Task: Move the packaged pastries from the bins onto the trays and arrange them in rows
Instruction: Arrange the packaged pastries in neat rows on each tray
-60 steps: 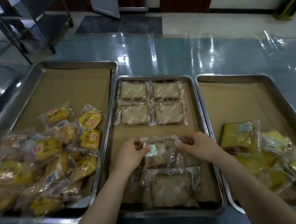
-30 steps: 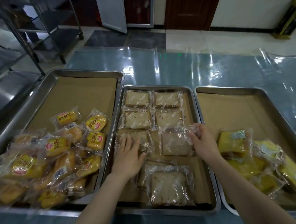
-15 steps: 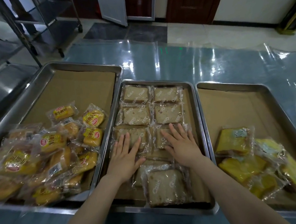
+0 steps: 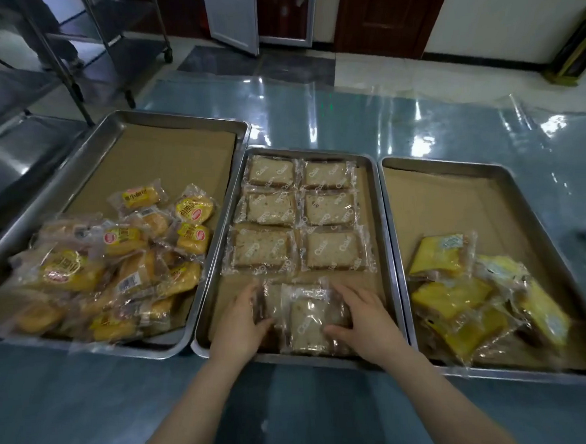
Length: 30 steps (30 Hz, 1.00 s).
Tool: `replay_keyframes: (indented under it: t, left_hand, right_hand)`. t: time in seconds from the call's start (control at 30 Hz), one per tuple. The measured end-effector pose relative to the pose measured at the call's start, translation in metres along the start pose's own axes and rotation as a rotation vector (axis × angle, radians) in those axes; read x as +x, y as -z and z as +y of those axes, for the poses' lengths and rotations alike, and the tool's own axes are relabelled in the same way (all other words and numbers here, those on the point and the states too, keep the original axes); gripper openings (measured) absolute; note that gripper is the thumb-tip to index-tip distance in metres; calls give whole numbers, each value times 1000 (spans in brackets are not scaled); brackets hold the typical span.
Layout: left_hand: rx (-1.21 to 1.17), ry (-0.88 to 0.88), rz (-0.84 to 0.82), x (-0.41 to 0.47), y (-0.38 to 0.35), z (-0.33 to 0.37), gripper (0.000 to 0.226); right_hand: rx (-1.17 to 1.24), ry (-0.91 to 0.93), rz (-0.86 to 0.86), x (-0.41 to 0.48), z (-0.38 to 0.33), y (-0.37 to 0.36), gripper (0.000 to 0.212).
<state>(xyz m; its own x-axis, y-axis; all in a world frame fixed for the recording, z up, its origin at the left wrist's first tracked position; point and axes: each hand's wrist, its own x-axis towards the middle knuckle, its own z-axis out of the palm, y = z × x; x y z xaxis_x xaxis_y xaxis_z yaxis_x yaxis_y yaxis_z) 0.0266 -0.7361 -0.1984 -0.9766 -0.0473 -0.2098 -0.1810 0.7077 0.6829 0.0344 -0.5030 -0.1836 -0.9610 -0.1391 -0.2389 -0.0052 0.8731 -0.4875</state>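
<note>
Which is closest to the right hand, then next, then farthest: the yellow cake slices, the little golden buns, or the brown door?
1. Heap of clear-wrapped yellow cake slices, right tray, beside the right hand.
2. Heap of wrapped golden buns, left tray, past the middle tray.
3. Dark brown wooden door, at the far wall.

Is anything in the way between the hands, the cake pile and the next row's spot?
Nothing visible does. The left hand and right hand hold the piled packets, and only bare brown paper lies between that pile and the third row.
</note>
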Motion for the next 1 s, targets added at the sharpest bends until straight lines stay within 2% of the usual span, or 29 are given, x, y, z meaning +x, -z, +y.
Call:
replay_keyframes:
  t: [0.1,0.2,0.27,0.33,0.43,0.53,0.77,0.93,1.0]
  left_hand:
    - [-33,32,32,-1,7,0,68]
    - [58,84,141,-10,11,-3,71]
    - [192,39,204,-16,11,-2,73]
    - [326,-96,215,-21,6,-2,76]
    - [506,-324,6,-24,-3,-3,72]
    - [613,-294,-170,-18,-5,-11,60]
    - [661,-222,-211,-20,-3,-15,63]
    - [632,-196,-303,-18,4,-14,66]
    - [617,-187,-335,-17,6,-13,67]
  right_hand:
    - [-146,-14,119,-7,2,0,71]
    - [-174,-3,116,-13,2,-1,67]
    - [-138,23,100,-12,-7,-5,65]
    - [-102,18,72,-11,-20,-14,62]
    - [-185,-64,47,-11,-31,-31,56]
    - [-238,-169,51,-11,-31,-36,54]
    - [-276,-80,-96,-14,-25,-34,68]
    - [-323,-89,4,-23,-27,-37,65]
    - [-315,-101,-13,-24,-27,-36,65]
